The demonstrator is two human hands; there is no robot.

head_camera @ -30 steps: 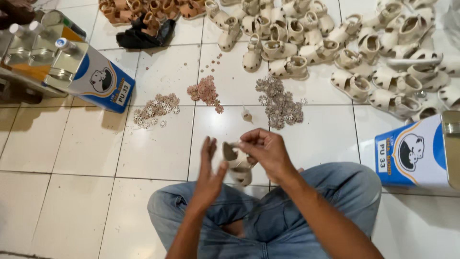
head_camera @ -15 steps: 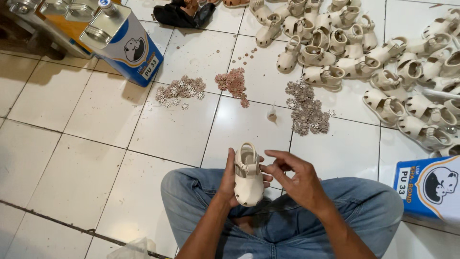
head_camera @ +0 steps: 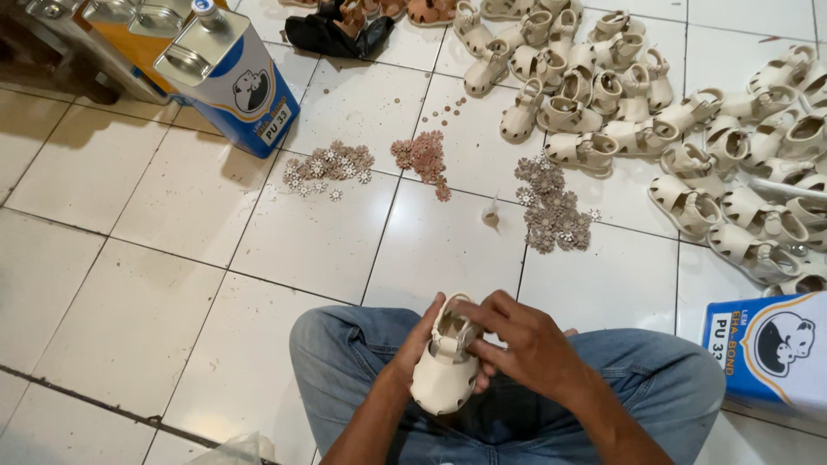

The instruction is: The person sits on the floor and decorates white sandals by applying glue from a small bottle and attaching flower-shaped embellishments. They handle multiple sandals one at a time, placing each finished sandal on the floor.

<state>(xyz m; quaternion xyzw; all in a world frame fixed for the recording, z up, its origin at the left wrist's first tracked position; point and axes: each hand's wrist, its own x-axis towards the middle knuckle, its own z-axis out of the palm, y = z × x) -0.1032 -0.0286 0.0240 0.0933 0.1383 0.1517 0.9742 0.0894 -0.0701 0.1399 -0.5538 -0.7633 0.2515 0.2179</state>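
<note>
I sit cross-legged in blue jeans on a white tiled floor. My left hand [head_camera: 408, 358] cradles a small cream sandal [head_camera: 444, 370] from the left and below, toe pointing toward me. My right hand [head_camera: 525, 344] rests over the sandal's open top, fingers pinching at its strap. Three heaps of small flower-shaped ornaments lie on the tiles ahead: pale ones [head_camera: 329, 165], pinkish ones [head_camera: 424, 157], grey-brown ones [head_camera: 551, 207].
A large pile of matching cream sandals [head_camera: 655, 120] spreads across the far right. A blue and white tin can [head_camera: 234, 79] stands far left, another [head_camera: 767, 349] by my right knee. Dark sandals [head_camera: 338, 30] lie at the top. A tiny piece [head_camera: 491, 215] sits mid-floor.
The sandal has come down closer to my lap and my right hand has closed over its top. The view has shifted so the ornament heaps and can sit farther right.
</note>
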